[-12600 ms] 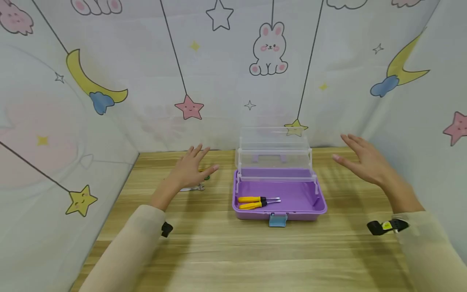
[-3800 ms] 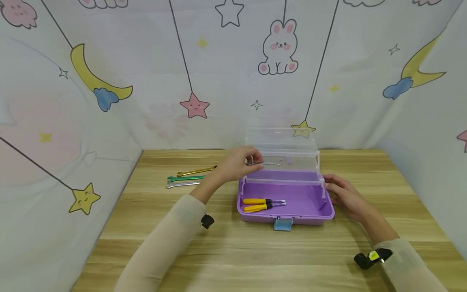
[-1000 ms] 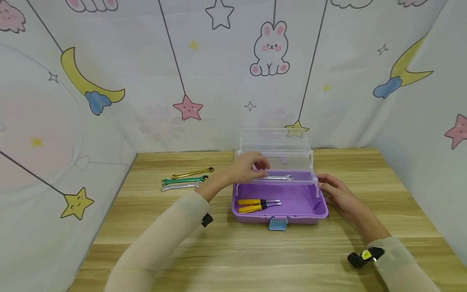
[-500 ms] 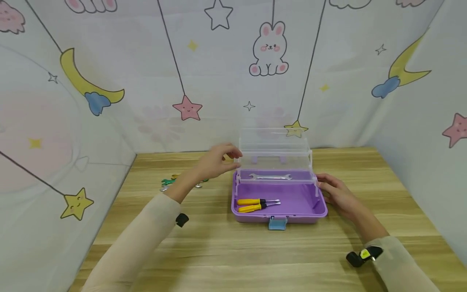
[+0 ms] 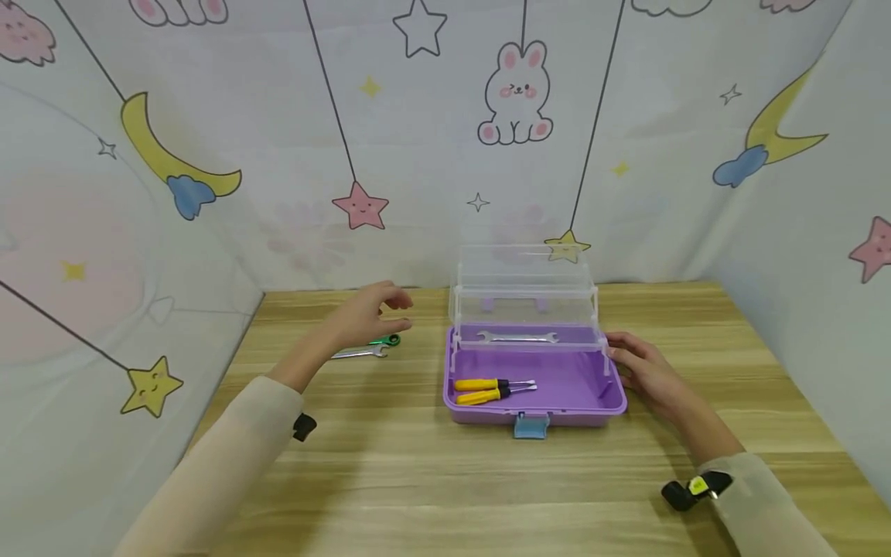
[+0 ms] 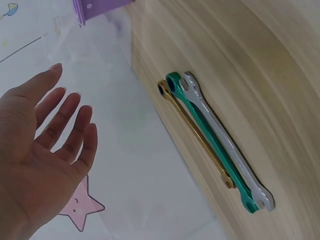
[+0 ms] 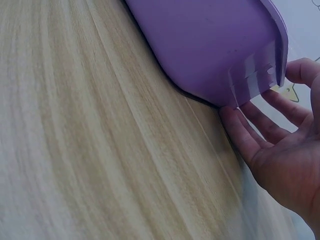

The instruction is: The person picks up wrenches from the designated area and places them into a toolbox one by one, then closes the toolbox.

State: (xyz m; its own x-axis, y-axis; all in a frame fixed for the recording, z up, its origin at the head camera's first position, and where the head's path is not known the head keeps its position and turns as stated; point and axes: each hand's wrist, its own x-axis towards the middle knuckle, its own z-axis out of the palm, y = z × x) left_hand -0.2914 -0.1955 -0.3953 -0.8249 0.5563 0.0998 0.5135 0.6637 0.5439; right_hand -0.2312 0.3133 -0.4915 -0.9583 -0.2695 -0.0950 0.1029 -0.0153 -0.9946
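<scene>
My left hand (image 5: 365, 317) hovers over the left of the table with relaxed fingers and holds nothing. Below it lie a gold wrench (image 6: 196, 134), a green wrench (image 6: 214, 141) and a silver wrench (image 6: 228, 143), side by side; the hand hides the gold one in the head view. A purple toolbox (image 5: 455, 415) stands with its clear lid raised. Another silver wrench (image 5: 518, 338) lies in its clear tray (image 5: 550, 347). Two yellow-handled screwdrivers (image 5: 480, 391) lie in the bottom. My right hand (image 5: 647, 371) grips the box's right end, thumb at the rim, fingers against the wall.
The clear lid (image 5: 525, 267) leans back near the patterned cloth (image 5: 418, 255) behind the table. A blue latch (image 5: 531, 426) hangs at the box's front. Bare wooden tabletop (image 5: 487, 487) extends in front of the box.
My left hand released the silver wrench into the clear tray, then moved left, away from the box, to above the other wrenches. The right hand stays on the box.
</scene>
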